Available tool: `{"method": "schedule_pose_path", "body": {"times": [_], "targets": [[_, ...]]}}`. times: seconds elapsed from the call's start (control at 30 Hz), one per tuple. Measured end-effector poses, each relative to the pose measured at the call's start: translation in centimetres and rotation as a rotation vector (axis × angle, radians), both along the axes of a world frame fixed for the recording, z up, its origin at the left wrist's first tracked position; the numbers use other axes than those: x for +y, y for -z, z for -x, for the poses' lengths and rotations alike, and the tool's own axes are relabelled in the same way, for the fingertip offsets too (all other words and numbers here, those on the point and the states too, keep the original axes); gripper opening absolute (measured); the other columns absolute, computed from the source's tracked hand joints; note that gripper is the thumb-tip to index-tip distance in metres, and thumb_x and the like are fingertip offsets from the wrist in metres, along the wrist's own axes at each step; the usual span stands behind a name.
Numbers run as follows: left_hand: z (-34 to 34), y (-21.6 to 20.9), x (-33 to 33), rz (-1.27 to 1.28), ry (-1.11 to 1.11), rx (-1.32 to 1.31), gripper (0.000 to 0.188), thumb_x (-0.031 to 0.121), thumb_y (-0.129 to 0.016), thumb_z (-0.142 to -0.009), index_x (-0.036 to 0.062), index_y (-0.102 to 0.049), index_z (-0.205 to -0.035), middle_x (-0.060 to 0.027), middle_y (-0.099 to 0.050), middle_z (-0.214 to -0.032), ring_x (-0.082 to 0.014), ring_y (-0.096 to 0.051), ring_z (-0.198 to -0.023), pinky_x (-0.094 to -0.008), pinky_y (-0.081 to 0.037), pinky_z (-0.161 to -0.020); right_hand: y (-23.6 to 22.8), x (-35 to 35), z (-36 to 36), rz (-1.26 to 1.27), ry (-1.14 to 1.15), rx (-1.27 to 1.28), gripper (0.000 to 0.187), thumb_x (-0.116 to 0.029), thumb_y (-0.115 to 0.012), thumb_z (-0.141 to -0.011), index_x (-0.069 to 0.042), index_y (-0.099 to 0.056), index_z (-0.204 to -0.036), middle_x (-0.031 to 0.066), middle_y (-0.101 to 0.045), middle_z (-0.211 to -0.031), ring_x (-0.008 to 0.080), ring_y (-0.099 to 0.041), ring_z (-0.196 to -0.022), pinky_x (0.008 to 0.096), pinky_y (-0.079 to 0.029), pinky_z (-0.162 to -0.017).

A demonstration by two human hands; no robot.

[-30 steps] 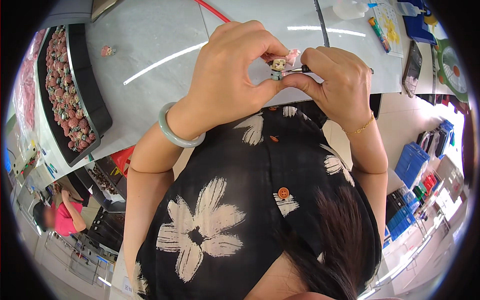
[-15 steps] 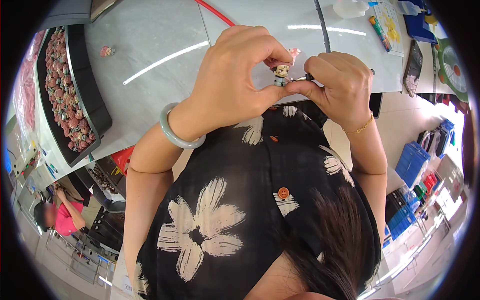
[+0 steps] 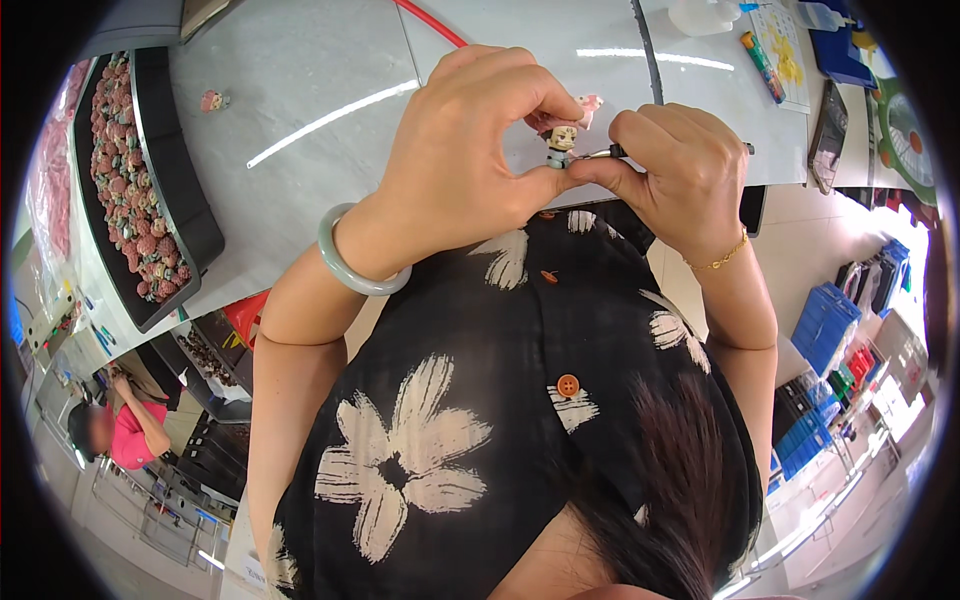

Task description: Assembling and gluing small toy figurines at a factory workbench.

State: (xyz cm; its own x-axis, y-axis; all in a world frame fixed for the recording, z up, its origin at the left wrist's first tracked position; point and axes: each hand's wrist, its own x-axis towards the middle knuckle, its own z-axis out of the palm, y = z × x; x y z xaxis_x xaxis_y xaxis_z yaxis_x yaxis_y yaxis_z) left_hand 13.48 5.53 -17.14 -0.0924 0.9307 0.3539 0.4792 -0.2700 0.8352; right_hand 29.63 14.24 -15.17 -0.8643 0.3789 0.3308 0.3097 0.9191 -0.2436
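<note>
Left hand [image 3: 470,150] has the figurine [image 3: 560,142] pinched, thumb low, fingers at its pink top, over the tabletop [image 3: 330,65] near its front edge. Right hand [image 3: 685,165] grips a thin tool [image 3: 617,151], tip at the figurine's lower body; can't tell if touching. Second figurine [image 3: 214,101] lies well left, beside the black tray [image 3: 185,150].

Figurine [image 3: 561,139] between left hand [image 3: 475,150] and right hand [image 3: 685,165]; tray [image 3: 203,225] lies left; phone [image 3: 827,130], right.
</note>
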Motion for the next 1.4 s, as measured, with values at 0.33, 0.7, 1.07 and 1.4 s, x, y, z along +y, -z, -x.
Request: {"method": "schedule_pose_path", "body": {"times": [0.33,0.7,1.07,1.4], "targets": [[-0.2,0.2,-0.1,-0.019,-0.001,0.016,0.027,0.007,-0.073,-0.052,0.0065,-0.059,-0.076,-0.0025,-0.053,-0.064,-0.0181,-0.051,-0.062,-0.0281,-0.039,-0.065,0.1,-0.4,-0.2,0.009,0.044,-0.028,0.037,-0.044,-0.068,-0.061,-0.012,-0.050,-0.059,-0.0012,-0.044,-0.048,0.0162,-0.046,-0.042,0.0272,-0.034,-0.039],[0.3,0.2,-0.1,-0.054,0.007,0.065,0.033,0.004,-0.073,-0.048,0.0046,-0.061,-0.078,-0.0040,-0.055,-0.067,-0.0171,-0.051,-0.062,-0.0268,-0.040,-0.062,0.2,-0.9,0.0,0.019,0.094,-0.025,0.033,-0.040,-0.069,-0.060,-0.012,-0.052,-0.061,-0.0007,-0.046,-0.049,0.0169,-0.046,-0.042,0.0276,-0.035,-0.039],[0.1,0.2,-0.3,-0.054,0.001,0.044,0.031,0.002,-0.071,-0.047,0.0042,-0.059,-0.075,-0.0043,-0.054,-0.066,-0.0176,-0.051,-0.062,-0.0273,-0.040,-0.062,0.2,-0.9,-0.2,0.009,0.077,-0.021,0.034,-0.041,-0.069,-0.061,-0.012,-0.050,-0.059,-0.0008,-0.046,-0.049,0.0167,-0.046,-0.042,0.0278,-0.034,-0.039],[0.0,0.3,-0.5,-0.028,0.009,0.019,0.030,0.003,-0.073,-0.049,0.0050,-0.059,-0.075,-0.0032,-0.054,-0.065,-0.0169,-0.050,-0.061,-0.0270,-0.039,-0.063,-0.1,-1.1,-0.4,-0.024,0.035,-0.043,0.035,-0.042,-0.069,-0.060,-0.013,-0.050,-0.059,-0.0011,-0.045,-0.049,0.0165,-0.046,-0.042,0.0277,-0.035,-0.039]]}}
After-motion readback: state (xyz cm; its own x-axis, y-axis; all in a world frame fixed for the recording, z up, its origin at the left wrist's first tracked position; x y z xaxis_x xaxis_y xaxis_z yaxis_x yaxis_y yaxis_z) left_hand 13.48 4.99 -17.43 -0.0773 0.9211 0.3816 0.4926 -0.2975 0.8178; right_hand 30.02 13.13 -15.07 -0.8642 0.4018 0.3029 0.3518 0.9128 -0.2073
